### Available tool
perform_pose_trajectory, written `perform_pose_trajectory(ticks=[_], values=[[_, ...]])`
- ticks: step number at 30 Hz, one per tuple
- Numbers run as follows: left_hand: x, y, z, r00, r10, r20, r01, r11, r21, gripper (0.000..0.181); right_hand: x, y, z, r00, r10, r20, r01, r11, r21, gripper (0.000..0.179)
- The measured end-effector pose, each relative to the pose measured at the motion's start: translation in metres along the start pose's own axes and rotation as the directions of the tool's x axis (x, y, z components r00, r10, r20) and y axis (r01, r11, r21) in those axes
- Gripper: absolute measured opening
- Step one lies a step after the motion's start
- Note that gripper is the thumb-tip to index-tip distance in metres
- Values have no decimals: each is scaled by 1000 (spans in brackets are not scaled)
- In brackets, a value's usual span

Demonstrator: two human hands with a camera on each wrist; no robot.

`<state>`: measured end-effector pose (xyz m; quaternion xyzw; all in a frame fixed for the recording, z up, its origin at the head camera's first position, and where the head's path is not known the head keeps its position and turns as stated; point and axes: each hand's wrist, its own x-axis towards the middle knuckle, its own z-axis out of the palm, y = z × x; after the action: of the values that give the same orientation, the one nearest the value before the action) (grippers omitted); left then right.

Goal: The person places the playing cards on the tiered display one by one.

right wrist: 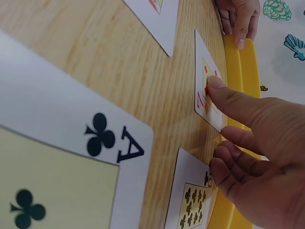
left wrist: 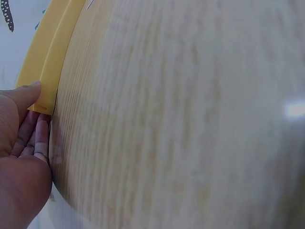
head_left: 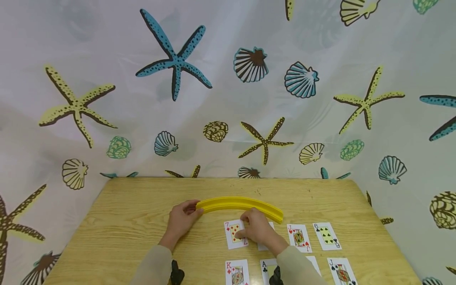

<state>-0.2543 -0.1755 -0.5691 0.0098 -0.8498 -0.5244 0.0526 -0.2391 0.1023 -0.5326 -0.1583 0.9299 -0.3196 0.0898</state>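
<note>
A curved yellow playing card holder (head_left: 235, 202) lies across the table, its channel facing up. My left hand (head_left: 182, 219) grips its left end, the thumb (left wrist: 29, 95) on the near side and the other fingers beneath or behind. My right hand (head_left: 260, 228) pinches the seven of diamonds (head_left: 231, 239) by its right side. In the right wrist view the thumb (right wrist: 228, 95) lies on the card's face, with the index fingertip at its corner. Below that hand is the ten of clubs (right wrist: 188, 200), mostly hidden in the head view.
The jack of hearts (head_left: 298, 239) and six of clubs (head_left: 327, 236) lie face up to the right. Nearer are the king of diamonds (head_left: 236, 271), ace of clubs (right wrist: 128, 124), a card mostly hidden by the right sleeve, and a black jack (head_left: 342, 271). A shell-patterned curtain (head_left: 221, 99) hangs behind.
</note>
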Motion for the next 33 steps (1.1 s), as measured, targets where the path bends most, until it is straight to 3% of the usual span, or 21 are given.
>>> perform_pose_trajectory(ticks=[8, 14, 22, 27, 33], values=[[-1, 0, -1, 1000, -13, 6, 14, 1000, -16, 40, 2, -2, -1, 999, 45, 14, -46, 998, 53, 52], [0, -2, -1, 1000, -20, 8, 21, 1000, -11, 40, 1, -2, -1, 1000, 3, -5, -2, 996, 94, 47], [2, -8, -2, 1000, -16, 27, 17, 1000, -21, 42, 0, -5, -6, 997, -60, -49, 68, 981, 180, 25], [3, -10, -4, 999, -10, 40, 12, 999, -33, 42, 5, -7, -9, 997, -50, -59, 64, 964, 258, 22], [4, -11, -3, 999, -12, 30, 13, 999, -45, 40, 12, -13, -14, 991, -45, -124, 78, 959, 274, 20]])
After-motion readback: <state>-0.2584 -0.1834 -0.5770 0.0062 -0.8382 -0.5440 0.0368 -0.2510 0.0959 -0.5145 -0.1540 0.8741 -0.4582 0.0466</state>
